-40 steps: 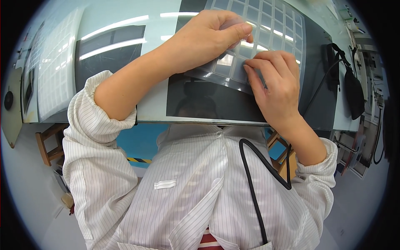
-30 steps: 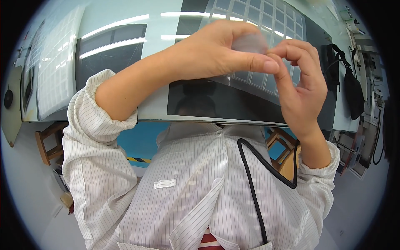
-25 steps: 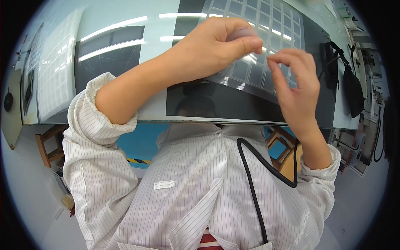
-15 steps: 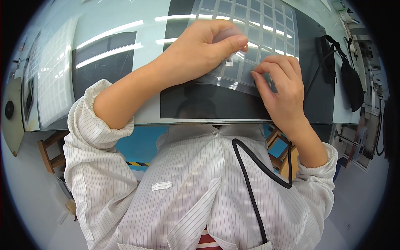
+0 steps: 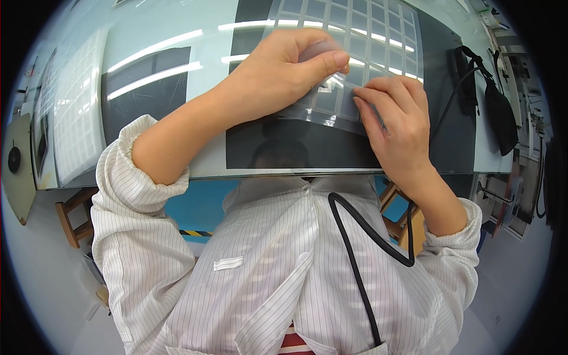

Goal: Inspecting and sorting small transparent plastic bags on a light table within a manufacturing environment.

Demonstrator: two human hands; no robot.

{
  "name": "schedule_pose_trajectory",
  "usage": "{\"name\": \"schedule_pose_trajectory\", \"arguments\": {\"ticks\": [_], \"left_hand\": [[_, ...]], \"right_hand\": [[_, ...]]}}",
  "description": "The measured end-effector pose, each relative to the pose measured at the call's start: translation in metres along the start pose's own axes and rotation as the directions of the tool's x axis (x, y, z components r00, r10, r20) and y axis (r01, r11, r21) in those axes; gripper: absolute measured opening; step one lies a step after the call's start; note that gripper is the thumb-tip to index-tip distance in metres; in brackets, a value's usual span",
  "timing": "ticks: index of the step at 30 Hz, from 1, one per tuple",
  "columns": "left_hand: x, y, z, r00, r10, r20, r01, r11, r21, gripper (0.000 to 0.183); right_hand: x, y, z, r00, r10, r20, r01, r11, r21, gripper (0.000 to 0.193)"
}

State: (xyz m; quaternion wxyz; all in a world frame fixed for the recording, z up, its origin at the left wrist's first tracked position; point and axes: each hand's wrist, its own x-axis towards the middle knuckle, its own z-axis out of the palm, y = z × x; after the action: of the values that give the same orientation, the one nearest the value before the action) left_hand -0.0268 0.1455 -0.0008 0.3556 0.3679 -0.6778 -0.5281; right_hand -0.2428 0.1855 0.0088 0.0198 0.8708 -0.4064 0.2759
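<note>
A clear plastic tray (image 5: 331,121) with rows of rectangular compartments lies on a dark mat (image 5: 278,148) in front of me. Over its left part, my left hand (image 5: 290,71) is closed, thumb against the curled fingers. Whatever those fingers pinch is too small or hidden to make out. My right hand (image 5: 399,115) hovers low at the tray's near right part, thumb and fingertips drawn together. What sits between them, if anything, cannot be made out. Just below the left hand, a small pale piece (image 5: 325,90) shows in a compartment.
More compartment trays (image 5: 77,106) stand at the left side of the glass-topped table, beside another dark panel (image 5: 148,83). A black pouch (image 5: 500,118) with straps and a cord lies at the right edge. A black cable (image 5: 358,290) hangs across my striped coat.
My right hand has shifted slightly left and up over the tray, its fingertips closing in a little. The left hand has hardly moved.
</note>
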Motion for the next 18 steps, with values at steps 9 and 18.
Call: {"name": "schedule_pose_trajectory", "arguments": {"ticks": [9,18], "left_hand": [[0.000,0.000,0.001,1.000,-0.004,0.008,0.004,1.000,-0.019,0.031],[-0.007,0.014,0.009,0.993,-0.001,0.121,0.005,0.999,-0.032,0.035]], "right_hand": [[0.005,0.003,-0.001,0.999,0.049,0.019,-0.050,0.998,0.035,0.017],[0.016,-0.005,-0.023,0.993,0.114,0.006,-0.110,0.940,0.323,0.015]]}}
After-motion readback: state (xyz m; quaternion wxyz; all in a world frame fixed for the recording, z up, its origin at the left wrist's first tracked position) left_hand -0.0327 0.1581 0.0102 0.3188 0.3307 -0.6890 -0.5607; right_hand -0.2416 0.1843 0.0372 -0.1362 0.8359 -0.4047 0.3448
